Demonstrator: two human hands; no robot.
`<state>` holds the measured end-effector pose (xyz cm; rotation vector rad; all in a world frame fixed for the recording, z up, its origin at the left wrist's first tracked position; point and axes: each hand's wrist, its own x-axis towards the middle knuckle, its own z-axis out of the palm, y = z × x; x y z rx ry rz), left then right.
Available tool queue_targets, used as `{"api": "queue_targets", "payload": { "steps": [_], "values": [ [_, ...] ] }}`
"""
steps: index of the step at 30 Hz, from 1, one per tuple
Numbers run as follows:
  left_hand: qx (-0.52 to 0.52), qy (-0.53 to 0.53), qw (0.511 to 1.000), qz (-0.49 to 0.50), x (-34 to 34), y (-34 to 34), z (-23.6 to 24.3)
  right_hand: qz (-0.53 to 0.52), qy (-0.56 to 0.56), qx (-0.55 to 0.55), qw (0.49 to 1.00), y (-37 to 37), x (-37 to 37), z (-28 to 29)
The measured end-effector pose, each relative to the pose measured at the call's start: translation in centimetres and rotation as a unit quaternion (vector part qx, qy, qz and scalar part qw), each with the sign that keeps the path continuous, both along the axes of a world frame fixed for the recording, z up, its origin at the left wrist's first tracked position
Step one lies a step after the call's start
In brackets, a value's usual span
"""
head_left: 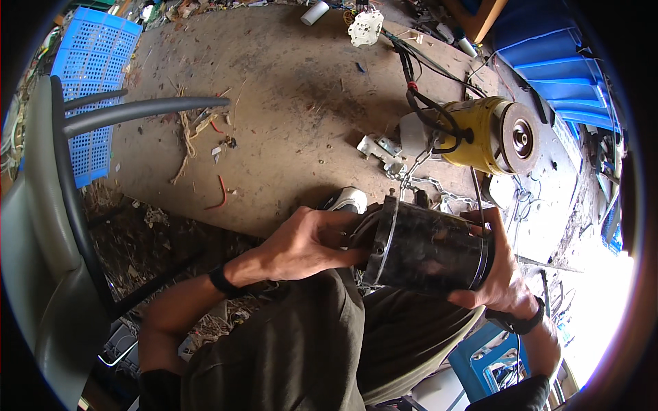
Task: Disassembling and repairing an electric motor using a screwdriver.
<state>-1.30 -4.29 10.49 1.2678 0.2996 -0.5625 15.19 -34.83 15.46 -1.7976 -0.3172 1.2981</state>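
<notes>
A black cylinder (433,248), which looks like an electric motor housing, lies on its side above my lap, held between both hands. My left hand (301,244) closes round its left end, the fingertips partly hidden behind the rim there. Round the other end wraps my right hand (502,270), with the thumb underneath and the fingers over the top. A metal chain (392,236) crosses the cylinder's left end and runs up toward a yellow motor-like drum (476,135). That drum lies on its side, with a round disc facing right and black cables over its left part.
A worn board (267,123) spreads ahead, with a metal bracket (377,149), red wire (221,192) and scraps on it. A perforated blue crate (96,75) stands at the far left, behind a chair's armrest (144,113). My shoe (351,198) touches the board. A blue stool (480,359) is at lower right.
</notes>
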Motion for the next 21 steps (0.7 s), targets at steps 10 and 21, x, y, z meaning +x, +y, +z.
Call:
{"api": "queue_targets", "payload": {
  "steps": [10,21],
  "values": [
    [0.121,-0.072,0.99,-0.026,-0.5,1.1,1.3,0.087,-0.108,-0.017,0.99,-0.1,-0.6,0.5],
    [0.186,-0.167,0.961,-0.122,1.0,3.2,3.8,0.094,-0.101,0.033,0.99,-0.6,0.8,0.5]
  ]
}}
